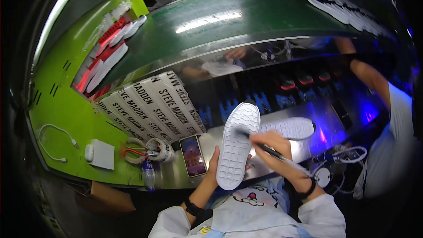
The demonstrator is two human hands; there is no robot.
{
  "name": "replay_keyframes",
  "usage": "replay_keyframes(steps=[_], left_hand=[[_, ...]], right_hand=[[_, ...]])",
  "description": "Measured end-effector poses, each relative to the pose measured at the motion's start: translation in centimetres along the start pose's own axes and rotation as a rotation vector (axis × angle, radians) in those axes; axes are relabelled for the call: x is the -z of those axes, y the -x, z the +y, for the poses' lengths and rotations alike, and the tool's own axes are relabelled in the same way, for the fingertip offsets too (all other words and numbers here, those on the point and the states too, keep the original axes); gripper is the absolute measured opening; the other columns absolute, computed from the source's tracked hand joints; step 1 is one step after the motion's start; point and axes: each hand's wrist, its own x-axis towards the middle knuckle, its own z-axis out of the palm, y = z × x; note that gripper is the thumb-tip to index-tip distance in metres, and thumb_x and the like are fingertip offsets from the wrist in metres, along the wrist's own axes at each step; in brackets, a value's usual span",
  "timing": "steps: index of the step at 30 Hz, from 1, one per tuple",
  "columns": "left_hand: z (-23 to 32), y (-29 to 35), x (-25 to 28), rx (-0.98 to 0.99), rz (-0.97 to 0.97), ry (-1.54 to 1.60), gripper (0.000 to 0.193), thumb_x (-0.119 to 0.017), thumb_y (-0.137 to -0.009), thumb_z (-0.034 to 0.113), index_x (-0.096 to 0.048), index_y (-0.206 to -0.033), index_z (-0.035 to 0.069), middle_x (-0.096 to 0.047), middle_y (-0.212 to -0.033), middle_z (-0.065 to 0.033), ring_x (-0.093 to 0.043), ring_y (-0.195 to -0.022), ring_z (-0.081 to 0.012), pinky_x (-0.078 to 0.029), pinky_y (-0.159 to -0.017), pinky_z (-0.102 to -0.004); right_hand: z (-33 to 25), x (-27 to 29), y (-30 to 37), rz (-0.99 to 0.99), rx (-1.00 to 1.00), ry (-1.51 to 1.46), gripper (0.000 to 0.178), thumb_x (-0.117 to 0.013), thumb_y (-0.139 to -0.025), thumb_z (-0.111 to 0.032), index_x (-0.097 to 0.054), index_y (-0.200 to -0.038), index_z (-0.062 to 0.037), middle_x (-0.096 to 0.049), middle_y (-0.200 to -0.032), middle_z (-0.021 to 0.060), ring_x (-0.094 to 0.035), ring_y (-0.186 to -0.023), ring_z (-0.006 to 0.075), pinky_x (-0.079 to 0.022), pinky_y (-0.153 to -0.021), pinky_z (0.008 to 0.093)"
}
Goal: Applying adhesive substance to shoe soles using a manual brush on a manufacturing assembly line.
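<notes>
A white shoe sole [238, 150] with wavy and square tread stands tilted up before my chest. My left hand [214, 166] is closed round its lower part, thumb along the left edge and fingertips showing at the right. My right hand [274, 146] grips a slim dark-handled brush [269, 150], whose blurred dark tip lies over the upper tread; whether it touches cannot be made out. Behind my right hand, a second white sole [293, 128] rests tread up on the metal ledge.
Left of the soles lie a phone [193, 156], tape rolls [164, 151], a bottle [149, 176] and a white box [102, 154]. A printed carton [152, 105] stands behind them. A green conveyor belt [246, 15] runs across the back. Another person's arm [370, 77] reaches in at right.
</notes>
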Motion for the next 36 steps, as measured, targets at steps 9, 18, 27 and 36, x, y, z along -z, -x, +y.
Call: replay_keyframes(steps=[9,18,27,36], left_hand=[[-1.4,-0.1,0.8,0.048,0.2,-0.136,0.071,-0.022,-0.094,0.057,-0.026,-0.142,0.005,-0.046,-0.128,-0.0294,-0.058,-0.103,-0.0415,-0.05,-0.086,-0.0486],[-0.2,-0.2,4.5,-0.18,0.072,0.411,0.064,-0.027,-0.095,0.05,-0.029,-0.141,0.005,-0.045,-0.13,-0.0271,-0.052,-0.112,-0.0404,-0.045,-0.095,-0.0476],[2.5,-2.5,1.5,-0.035,-0.078,0.396,0.068,-0.035,-0.091,0.053,-0.036,-0.135,0.001,-0.052,-0.117,-0.0249,-0.055,-0.099,-0.043,-0.051,-0.082,-0.0506],[5.5,-4.4,-1.6,0.262,-0.01,-0.188,0.058,-0.03,-0.097,0.038,-0.033,-0.136,-0.005,-0.049,-0.126,-0.0267,-0.055,-0.109,-0.0407,-0.049,-0.09,-0.0457]], right_hand=[[4.1,-0.5,-0.5,-0.184,-0.789,-0.498,0.016,-0.07,-0.071,-0.007,-0.072,-0.087,-0.005,-0.069,-0.08,0.0078,-0.064,-0.073,0.0123,-0.049,-0.069,0.0275],[-0.3,-6.6,2.9,-0.037,0.196,0.188,0.019,-0.064,-0.075,-0.002,-0.068,-0.094,-0.0029,-0.067,-0.084,0.0126,-0.059,-0.071,0.0271,-0.044,-0.072,0.0357],[-4.1,-7.1,3.7,-0.327,0.01,-0.061,0.021,-0.07,-0.071,-0.005,-0.068,-0.093,-0.0028,-0.064,-0.08,0.0067,-0.056,-0.072,0.0202,-0.041,-0.064,0.0318],[-2.0,-1.8,1.5,-0.663,-0.442,-0.547,0.026,-0.066,-0.079,-0.002,-0.068,-0.105,-0.0039,-0.069,-0.1,0.0086,-0.065,-0.088,0.0123,-0.051,-0.076,0.0251]])
